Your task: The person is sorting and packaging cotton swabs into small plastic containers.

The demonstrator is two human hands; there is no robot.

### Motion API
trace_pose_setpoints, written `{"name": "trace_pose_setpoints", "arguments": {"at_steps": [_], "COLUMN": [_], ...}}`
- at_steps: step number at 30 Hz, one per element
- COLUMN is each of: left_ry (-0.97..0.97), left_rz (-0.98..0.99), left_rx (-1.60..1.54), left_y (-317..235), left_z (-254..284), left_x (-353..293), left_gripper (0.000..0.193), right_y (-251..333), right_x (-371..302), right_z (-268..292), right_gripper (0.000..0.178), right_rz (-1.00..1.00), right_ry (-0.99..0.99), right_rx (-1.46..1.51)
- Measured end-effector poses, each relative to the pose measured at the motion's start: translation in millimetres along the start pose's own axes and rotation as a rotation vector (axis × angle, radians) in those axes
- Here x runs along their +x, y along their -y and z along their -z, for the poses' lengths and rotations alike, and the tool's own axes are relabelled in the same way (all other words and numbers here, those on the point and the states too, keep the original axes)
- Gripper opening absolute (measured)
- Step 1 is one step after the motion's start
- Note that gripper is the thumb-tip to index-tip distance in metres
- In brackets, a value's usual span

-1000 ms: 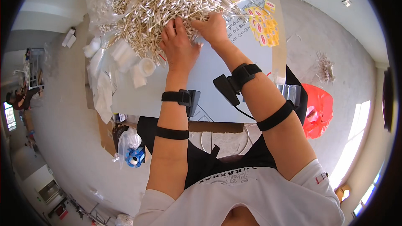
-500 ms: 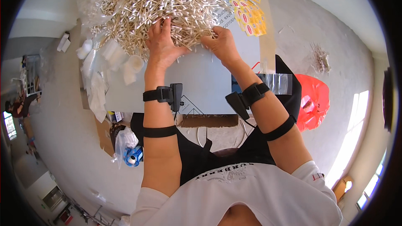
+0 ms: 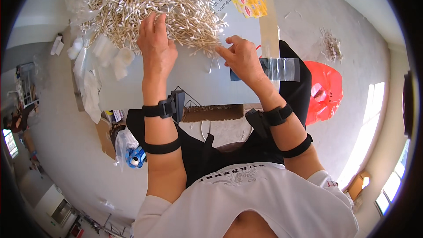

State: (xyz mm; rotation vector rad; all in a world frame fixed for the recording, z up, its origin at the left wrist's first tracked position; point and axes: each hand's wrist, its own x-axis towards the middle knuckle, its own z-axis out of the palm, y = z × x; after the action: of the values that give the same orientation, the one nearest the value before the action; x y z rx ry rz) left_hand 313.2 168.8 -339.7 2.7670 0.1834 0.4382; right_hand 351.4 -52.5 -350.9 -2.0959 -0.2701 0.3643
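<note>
A big heap of cotton swabs [image 3: 176,0] with wooden sticks and white tips covers the far part of the grey table [image 3: 128,90]. My left hand [image 3: 156,48] rests against the near side of the heap, its fingers stretched over the swabs and slightly apart. At the heap's right edge, my right hand [image 3: 244,59] has its thumb and forefinger apart, with the other fingers curled. No swab shows between them. A couple of loose swabs [image 3: 213,64] lie on the table between my hands.
Yellow printed cards [image 3: 249,2] lie at the far right of the table. White rolls [image 3: 124,57] and clear plastic film are at the left. A red plastic bag [image 3: 324,90] and scattered sticks [image 3: 330,46] lie on the floor to the right.
My right hand has drawn away from the heap's edge, and its thumb and forefinger have parted. The left hand stays at the heap's near side. The whole view has shifted slightly.
</note>
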Motion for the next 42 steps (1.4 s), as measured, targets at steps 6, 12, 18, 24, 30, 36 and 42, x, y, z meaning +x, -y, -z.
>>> {"name": "trace_pose_setpoints", "arguments": {"at_steps": [6, 12, 18, 24, 30, 36, 42], "left_ry": [0.043, 0.134, 0.099, 0.054, 0.047, 0.028, -0.229], "left_rz": [-0.160, -0.050, -0.067, -0.089, -0.071, -0.081, -0.123], "left_rx": [-0.102, -0.043, -0.097, -0.117, -0.137, -0.168, -0.281], "left_y": [-59, -54, -47, -48, -41, -45, -52], "left_z": [-9, -25, -27, -31, -30, -24, -10], "left_x": [-12, -36, -40, -39, -43, -43, -40], "left_gripper": [0.064, 0.072, 0.075, 0.075, 0.076, 0.076, 0.054], "right_y": [-5, -16, -11, -3, -22, -18, 4], "right_x": [25, 40, 27, 41, 32, 18, 6], "right_z": [6, -5, -5, -18, 11, 22, 9], "right_gripper": [0.024, 0.012, 0.010, 0.010, 0.007, 0.005, 0.005], "right_rz": [0.138, 0.164, 0.122, 0.382, 0.359, 0.016, 0.271], "right_ry": [-0.178, -0.166, -0.230, -0.174, -0.143, 0.081, 0.065], "right_rx": [0.018, 0.073, 0.178, -0.155, -0.021, 0.507, 0.366]}}
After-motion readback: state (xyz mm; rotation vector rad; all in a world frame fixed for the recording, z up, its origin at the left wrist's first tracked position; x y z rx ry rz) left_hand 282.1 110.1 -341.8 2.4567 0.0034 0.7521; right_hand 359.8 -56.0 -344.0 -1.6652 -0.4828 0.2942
